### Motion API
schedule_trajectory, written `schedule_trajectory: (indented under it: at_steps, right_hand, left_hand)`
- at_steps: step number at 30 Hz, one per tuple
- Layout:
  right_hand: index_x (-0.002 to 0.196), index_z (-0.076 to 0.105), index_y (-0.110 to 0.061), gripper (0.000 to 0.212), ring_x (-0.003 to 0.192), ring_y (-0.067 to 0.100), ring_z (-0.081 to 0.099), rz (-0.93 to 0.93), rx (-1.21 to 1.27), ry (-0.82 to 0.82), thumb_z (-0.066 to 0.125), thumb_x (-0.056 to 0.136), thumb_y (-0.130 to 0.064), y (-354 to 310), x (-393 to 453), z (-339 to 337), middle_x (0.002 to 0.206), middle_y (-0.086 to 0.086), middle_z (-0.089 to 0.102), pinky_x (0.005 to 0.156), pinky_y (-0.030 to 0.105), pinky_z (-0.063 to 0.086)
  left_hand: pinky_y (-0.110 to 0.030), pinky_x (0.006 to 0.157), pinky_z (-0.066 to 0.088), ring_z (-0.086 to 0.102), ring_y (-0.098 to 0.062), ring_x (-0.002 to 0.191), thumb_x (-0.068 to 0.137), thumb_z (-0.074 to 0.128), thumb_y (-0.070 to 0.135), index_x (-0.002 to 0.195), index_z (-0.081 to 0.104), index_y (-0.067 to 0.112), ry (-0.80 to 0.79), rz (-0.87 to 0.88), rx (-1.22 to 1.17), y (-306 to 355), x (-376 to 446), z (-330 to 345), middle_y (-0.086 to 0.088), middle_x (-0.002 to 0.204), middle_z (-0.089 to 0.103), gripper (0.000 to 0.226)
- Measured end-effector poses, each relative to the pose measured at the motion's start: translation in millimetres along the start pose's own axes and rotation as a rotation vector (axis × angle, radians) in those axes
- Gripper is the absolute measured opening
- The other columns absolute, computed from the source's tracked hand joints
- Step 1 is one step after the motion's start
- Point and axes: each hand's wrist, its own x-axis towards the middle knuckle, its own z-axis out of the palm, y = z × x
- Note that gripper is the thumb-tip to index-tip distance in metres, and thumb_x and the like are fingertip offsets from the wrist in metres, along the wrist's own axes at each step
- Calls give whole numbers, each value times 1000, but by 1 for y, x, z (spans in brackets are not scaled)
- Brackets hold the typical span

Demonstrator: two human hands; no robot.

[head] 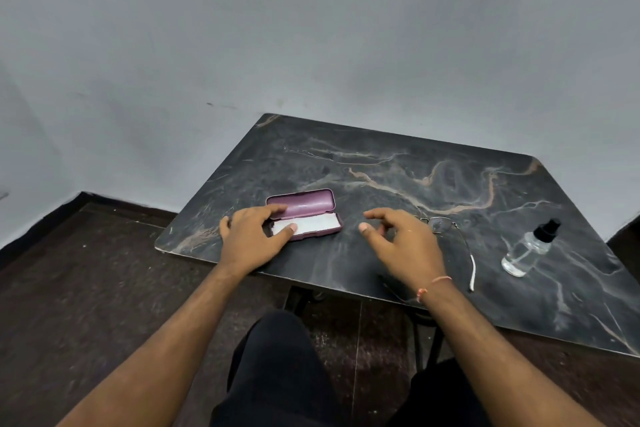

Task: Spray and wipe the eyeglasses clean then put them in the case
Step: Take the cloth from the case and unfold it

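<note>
Both hands [254, 239] [403, 243] spread loosely beside open purple case [304, 215] holding white cloth [308, 225].

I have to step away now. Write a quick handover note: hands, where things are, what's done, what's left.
Left hand: at the open case, thumb on its white lining, holding nothing firmly.
Right hand: empty, fingers loosely curled, above the table over the glasses.
Glasses lie unfolded on the table; spray bottle stands to their right, untouched.
Done: case opened.
Left: spray, wipe, put glasses in the case. No separate cloth is visible.
</note>
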Motion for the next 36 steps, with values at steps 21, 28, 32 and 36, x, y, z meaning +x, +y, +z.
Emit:
schedule_trajectory:
  at_steps: [21, 28, 32, 36]
  right_hand:
    - [92, 79, -18, 30, 93, 31, 75, 204, -449, -373, 74, 73, -40, -78, 56, 87, 96, 4, 79, 70, 31, 53]
    - [78, 79, -23, 13, 83, 23, 74, 279, -248, -362, 71, 74, -33, -75, 53, 86, 80, -6, 77, 74, 35, 63]
    - [75, 78, -34, 11, 82, 13, 72, 274, -98, -244, 70, 73, -41, -67, 47, 71, 78, -14, 76, 70, 30, 58]
    - [75, 74, -37, 10, 73, 6, 67, 208, -51, -135, 68, 75, -45, -60, 40, 42, 68, -13, 70, 63, 28, 51]
  left_hand:
    - [-58, 126, 24, 54, -8, 132, 55, 69, 102, 144, 55, 51, 24, 138, -21, 1, -5, 4, 29, 125, 61, 103]
    - [-57, 127, 23, 54, -7, 134, 55, 65, 106, 143, 56, 51, 19, 120, 4, 1, -5, 2, 29, 128, 63, 104]
    - [-56, 126, 24, 56, -8, 134, 58, 59, 109, 138, 61, 51, 20, 94, 56, 2, -4, 3, 27, 128, 65, 98]
    - [-53, 124, 26, 53, -12, 138, 65, 45, 112, 134, 63, 52, 21, 80, 96, 1, -4, 2, 23, 133, 65, 93]
